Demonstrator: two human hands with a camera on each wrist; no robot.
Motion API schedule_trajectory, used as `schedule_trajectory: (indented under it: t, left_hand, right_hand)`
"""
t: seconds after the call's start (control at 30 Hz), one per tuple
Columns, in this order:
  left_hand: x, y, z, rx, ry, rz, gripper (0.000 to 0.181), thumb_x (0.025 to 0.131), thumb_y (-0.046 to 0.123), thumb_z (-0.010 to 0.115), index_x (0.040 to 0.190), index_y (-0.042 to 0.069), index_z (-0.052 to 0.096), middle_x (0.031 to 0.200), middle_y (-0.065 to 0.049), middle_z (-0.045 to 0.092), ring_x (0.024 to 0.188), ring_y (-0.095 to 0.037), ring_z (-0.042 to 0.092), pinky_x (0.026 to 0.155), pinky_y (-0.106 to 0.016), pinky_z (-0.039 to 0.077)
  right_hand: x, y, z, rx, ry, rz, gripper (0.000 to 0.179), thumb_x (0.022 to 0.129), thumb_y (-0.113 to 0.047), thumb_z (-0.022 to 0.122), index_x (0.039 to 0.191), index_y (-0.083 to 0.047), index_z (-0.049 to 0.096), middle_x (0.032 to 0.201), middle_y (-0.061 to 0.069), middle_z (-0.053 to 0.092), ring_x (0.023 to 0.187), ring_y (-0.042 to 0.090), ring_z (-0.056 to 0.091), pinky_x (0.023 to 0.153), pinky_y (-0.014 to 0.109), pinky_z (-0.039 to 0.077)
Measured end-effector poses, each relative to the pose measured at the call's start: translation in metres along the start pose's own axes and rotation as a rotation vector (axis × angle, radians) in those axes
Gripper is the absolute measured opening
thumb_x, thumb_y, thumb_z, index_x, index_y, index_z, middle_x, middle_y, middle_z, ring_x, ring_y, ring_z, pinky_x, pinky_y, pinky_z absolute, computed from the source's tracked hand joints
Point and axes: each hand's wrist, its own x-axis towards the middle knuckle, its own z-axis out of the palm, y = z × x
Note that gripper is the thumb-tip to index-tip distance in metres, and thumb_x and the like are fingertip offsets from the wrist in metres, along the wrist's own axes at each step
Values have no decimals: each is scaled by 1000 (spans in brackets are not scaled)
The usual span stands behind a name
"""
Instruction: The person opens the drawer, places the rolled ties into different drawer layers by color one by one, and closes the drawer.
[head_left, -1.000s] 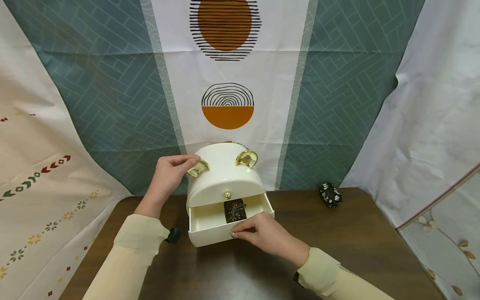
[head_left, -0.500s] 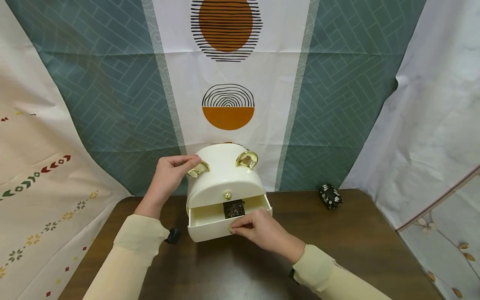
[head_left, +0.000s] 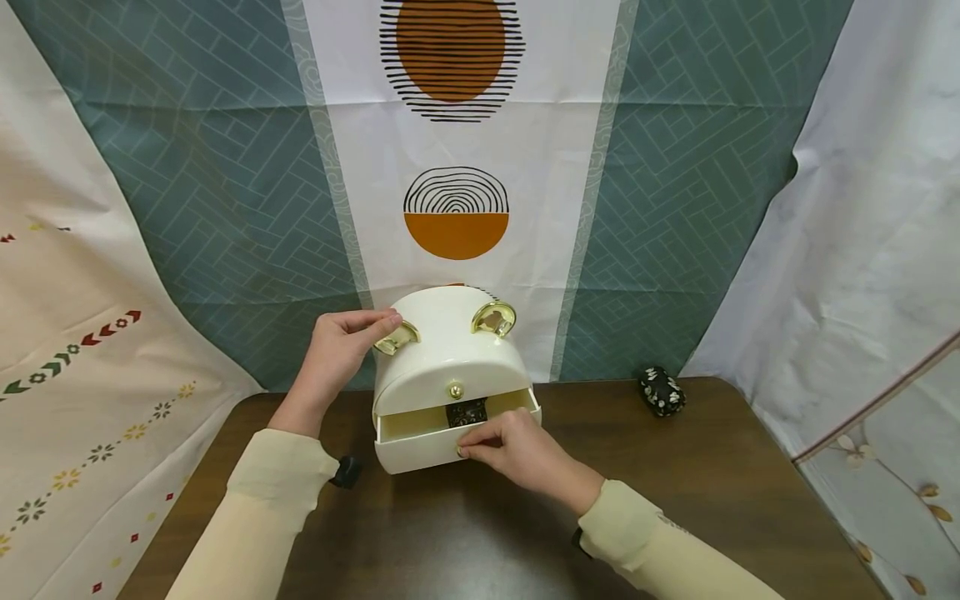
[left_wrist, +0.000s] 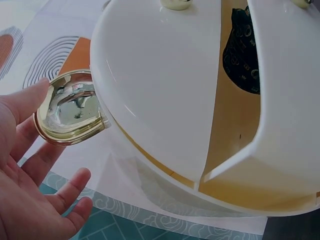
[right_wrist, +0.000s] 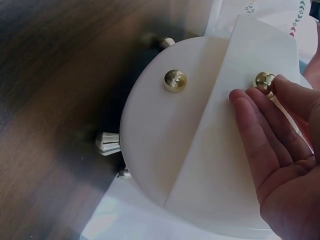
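Observation:
A white rounded storage box [head_left: 450,367] with gold ears stands on the table, its drawer [head_left: 420,450] partly pulled out. My left hand [head_left: 337,354] pinches the gold ear [left_wrist: 70,107] on the box's left side between thumb and forefinger, the other fingers spread loose. With thumb and fingertips, my right hand [head_left: 525,458] pinches the drawer's small gold knob [right_wrist: 264,82]. Inside the drawer lies a black patterned cloth item [head_left: 467,412], partly hidden by the drawer front [left_wrist: 287,75]. The second gold ear [head_left: 495,318] is untouched.
Another gold knob [head_left: 455,389] sits on the panel above the drawer; a lower panel has its own knob [right_wrist: 175,81]. A black bundle with white print [head_left: 662,392] lies at the table's back right. Patterned cloths hang behind and beside the brown table [head_left: 637,483].
The drawer has slid inward, my right hand moving with it on the knob. Less of the black cloth item shows. My left hand has stayed on the ear.

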Motion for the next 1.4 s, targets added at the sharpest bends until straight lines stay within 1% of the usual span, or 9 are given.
schedule_trajectory:
  t: [0.17, 0.3, 0.4, 0.63, 0.73, 0.93, 1.2, 1.4]
  left_hand:
    - [-8, 13, 1, 7, 3, -1, 38, 83, 36, 70, 112, 11, 70, 119, -5, 66, 119, -17, 54, 105, -44, 40]
    - [-9, 15, 2, 6, 3, -2, 37, 84, 35, 70, 111, 10, 70, 119, -6, 66, 119, -17, 54, 105, -43, 40]
    - [-7, 12, 1, 1, 1, -1, 37, 83, 36, 71, 111, 10, 71, 119, -6, 66, 119, -18, 54, 104, -43, 40]
    - [6, -8, 0, 3, 7, 0, 44, 77, 47, 73, 108, 17, 72, 117, 0, 67, 118, -14, 54, 104, -43, 40]
    - [8, -13, 0, 8, 11, 5, 47, 75, 51, 72, 107, 17, 73, 116, 0, 68, 117, -14, 54, 104, -44, 40]
    - [8, -12, 0, 9, 12, 15, 47, 75, 52, 72, 106, 17, 73, 116, 0, 67, 117, -14, 54, 104, -44, 40]
    - [10, -14, 0, 2, 8, 1, 42, 78, 47, 72, 106, 16, 73, 118, 0, 67, 118, -14, 53, 105, -43, 39]
    - [11, -14, 0, 1, 7, 5, 42, 78, 46, 72, 107, 15, 73, 117, 0, 67, 119, -13, 53, 106, -43, 38]
  right_hand:
    - [4, 1, 1, 8, 4, 4, 10, 84, -22, 71, 92, -19, 77, 88, -9, 73, 74, -7, 63, 66, 14, 52]
    - [6, 3, 1, 12, 6, 7, 10, 84, -21, 71, 92, -18, 77, 86, -8, 74, 73, -6, 63, 65, 14, 52]
    - [9, 4, 1, 16, 13, 6, 10, 84, -20, 71, 91, -17, 77, 85, -8, 74, 71, -6, 63, 64, 15, 52]
    - [14, 4, 0, 17, 23, 27, 11, 83, -20, 72, 92, -18, 77, 88, -8, 74, 74, -3, 65, 64, 15, 52]
    - [16, 5, 1, 16, 20, 43, 12, 83, -21, 72, 93, -18, 77, 90, -9, 73, 77, -3, 65, 65, 15, 52]
    - [20, 5, 0, 23, 22, 66, 12, 83, -22, 72, 93, -19, 77, 90, -10, 73, 80, -4, 65, 67, 15, 53]
    - [26, 8, 0, 17, 38, 48, 11, 83, -21, 72, 92, -17, 77, 90, -8, 73, 79, -3, 64, 66, 16, 52]
    - [29, 11, 1, 4, 54, 41, 11, 82, -21, 72, 92, -17, 77, 90, -8, 73, 81, -2, 65, 67, 16, 52]
